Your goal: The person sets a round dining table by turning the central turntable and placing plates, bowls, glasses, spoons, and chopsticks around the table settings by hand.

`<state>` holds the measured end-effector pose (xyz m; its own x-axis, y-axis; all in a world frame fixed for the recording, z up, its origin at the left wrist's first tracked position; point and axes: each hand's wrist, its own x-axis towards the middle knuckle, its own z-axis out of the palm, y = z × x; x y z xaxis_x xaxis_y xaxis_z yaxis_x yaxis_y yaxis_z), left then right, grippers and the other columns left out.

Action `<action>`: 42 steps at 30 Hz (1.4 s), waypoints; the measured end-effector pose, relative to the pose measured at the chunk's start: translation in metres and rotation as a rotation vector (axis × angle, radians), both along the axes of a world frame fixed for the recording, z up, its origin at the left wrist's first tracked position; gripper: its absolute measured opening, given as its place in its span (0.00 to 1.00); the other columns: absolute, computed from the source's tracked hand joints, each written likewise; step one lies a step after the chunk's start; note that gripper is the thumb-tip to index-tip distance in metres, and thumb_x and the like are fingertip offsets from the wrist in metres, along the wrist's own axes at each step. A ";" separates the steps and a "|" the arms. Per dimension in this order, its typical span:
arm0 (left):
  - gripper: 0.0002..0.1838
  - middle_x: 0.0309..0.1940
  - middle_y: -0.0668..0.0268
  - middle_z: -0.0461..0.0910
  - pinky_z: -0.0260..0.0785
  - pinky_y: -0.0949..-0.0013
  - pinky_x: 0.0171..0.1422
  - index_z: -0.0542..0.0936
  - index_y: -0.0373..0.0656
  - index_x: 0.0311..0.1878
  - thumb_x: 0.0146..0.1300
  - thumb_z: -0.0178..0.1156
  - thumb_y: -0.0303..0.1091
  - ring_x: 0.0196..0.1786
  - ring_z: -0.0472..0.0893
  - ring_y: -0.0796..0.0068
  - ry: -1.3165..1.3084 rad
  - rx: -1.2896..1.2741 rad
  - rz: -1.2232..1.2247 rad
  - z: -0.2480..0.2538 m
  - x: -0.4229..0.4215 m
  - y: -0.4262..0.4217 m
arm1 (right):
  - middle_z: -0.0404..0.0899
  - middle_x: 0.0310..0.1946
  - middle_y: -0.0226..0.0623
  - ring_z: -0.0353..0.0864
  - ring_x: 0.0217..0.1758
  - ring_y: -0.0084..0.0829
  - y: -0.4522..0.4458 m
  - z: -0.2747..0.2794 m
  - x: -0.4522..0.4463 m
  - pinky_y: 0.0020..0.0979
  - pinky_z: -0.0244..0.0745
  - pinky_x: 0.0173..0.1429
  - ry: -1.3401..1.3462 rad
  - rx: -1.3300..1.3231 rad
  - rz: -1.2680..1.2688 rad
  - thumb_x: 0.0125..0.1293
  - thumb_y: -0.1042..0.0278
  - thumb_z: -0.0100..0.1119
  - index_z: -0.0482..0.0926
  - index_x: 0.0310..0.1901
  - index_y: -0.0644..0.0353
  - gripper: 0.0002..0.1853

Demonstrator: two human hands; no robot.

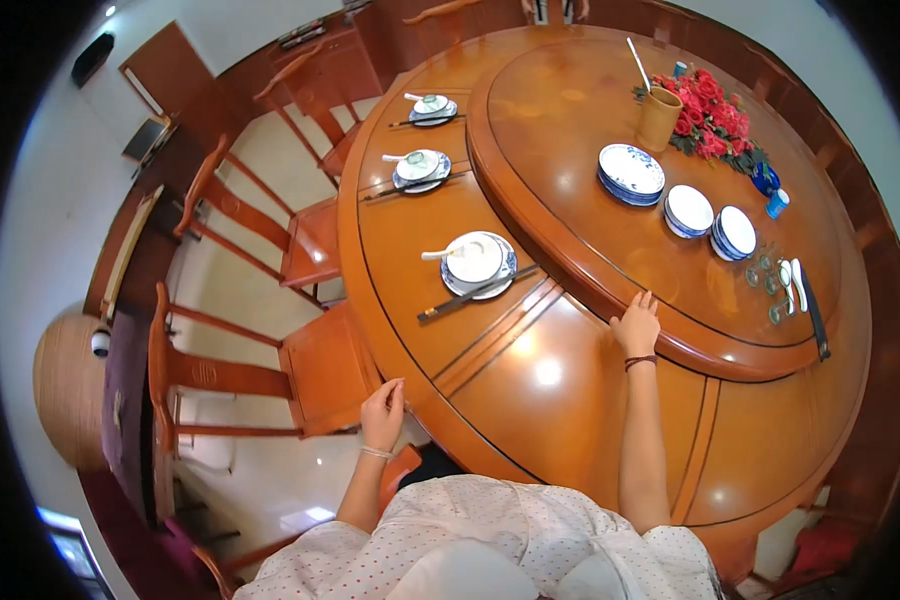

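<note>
My right hand [637, 325] lies with its fingers spread on the edge of the raised round turntable [560, 130]. Over the outer rim of the table, beside a wooden chair, my left hand [383, 411] is closed, its fingers curled together; whether anything small is in them cannot be made out. Between and beyond my hands, a place setting [475, 262] has a bowl and white spoon on a blue-and-white plate, with dark chopsticks [478, 293] across its near side. On the turntable stand stacked plates [631, 173] and two stacks of bowls [688, 211].
Two more settings [422, 168] [432, 107] line the left side. The turntable also bears a brown cup [659, 118], red flowers [712, 115], small glasses [760, 268], white spoons [793, 284] and dark chopsticks [816, 312]. Wooden chairs [325, 365] stand left. Another person's hands show at the top.
</note>
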<state>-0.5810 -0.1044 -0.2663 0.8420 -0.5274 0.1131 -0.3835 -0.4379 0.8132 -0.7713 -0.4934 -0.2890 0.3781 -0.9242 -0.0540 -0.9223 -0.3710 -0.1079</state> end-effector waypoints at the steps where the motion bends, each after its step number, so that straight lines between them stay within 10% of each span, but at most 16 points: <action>1: 0.11 0.21 0.62 0.78 0.68 0.73 0.29 0.79 0.36 0.38 0.62 0.53 0.33 0.24 0.78 0.75 -0.011 -0.030 -0.004 -0.007 0.023 -0.007 | 0.52 0.65 0.49 0.54 0.67 0.47 0.004 -0.002 0.007 0.43 0.59 0.64 -0.004 0.006 -0.035 0.47 0.59 0.61 0.56 0.62 0.68 0.41; 14: 0.17 0.43 0.59 0.73 0.67 0.60 0.51 0.71 0.40 0.49 0.59 0.53 0.38 0.48 0.73 0.57 -0.464 0.150 -0.534 0.002 0.196 -0.180 | 0.39 0.69 0.46 0.43 0.71 0.46 0.081 -0.025 0.118 0.46 0.48 0.69 -0.406 0.100 -0.131 0.52 0.59 0.59 0.47 0.66 0.63 0.44; 18: 0.24 0.42 0.50 0.75 0.69 0.55 0.47 0.64 0.38 0.55 0.59 0.52 0.41 0.45 0.75 0.51 -0.341 0.388 -0.650 -0.020 0.202 -0.220 | 0.60 0.60 0.54 0.59 0.64 0.46 0.151 -0.019 0.175 0.36 0.54 0.66 -0.733 0.154 -0.173 0.57 0.60 0.59 0.48 0.64 0.71 0.41; 24: 0.27 0.28 0.45 0.78 0.70 0.50 0.39 0.57 0.35 0.58 0.60 0.51 0.38 0.32 0.78 0.44 -0.289 0.483 -0.739 -0.016 0.199 -0.229 | 0.77 0.28 0.40 0.78 0.30 0.27 0.193 -0.066 0.234 0.25 0.74 0.33 -1.131 0.548 -0.420 0.58 0.57 0.60 0.43 0.61 0.74 0.43; 34: 0.12 0.22 0.49 0.76 0.65 0.54 0.28 0.74 0.35 0.35 0.63 0.50 0.37 0.27 0.76 0.48 -0.154 -0.005 -0.480 0.012 0.203 -0.171 | 0.64 0.36 0.42 0.75 0.22 0.30 0.194 -0.043 0.272 0.26 0.73 0.20 -1.370 0.761 -0.772 0.58 0.77 0.52 0.48 0.48 0.64 0.24; 42: 0.11 0.18 0.50 0.72 0.60 0.62 0.25 0.70 0.32 0.35 0.65 0.47 0.33 0.20 0.71 0.54 0.056 -0.197 -0.727 0.015 0.113 -0.178 | 0.71 0.33 0.45 0.76 0.40 0.37 0.219 -0.023 0.174 0.33 0.69 0.45 -1.137 0.384 -0.641 0.65 0.66 0.44 0.69 0.41 0.63 0.10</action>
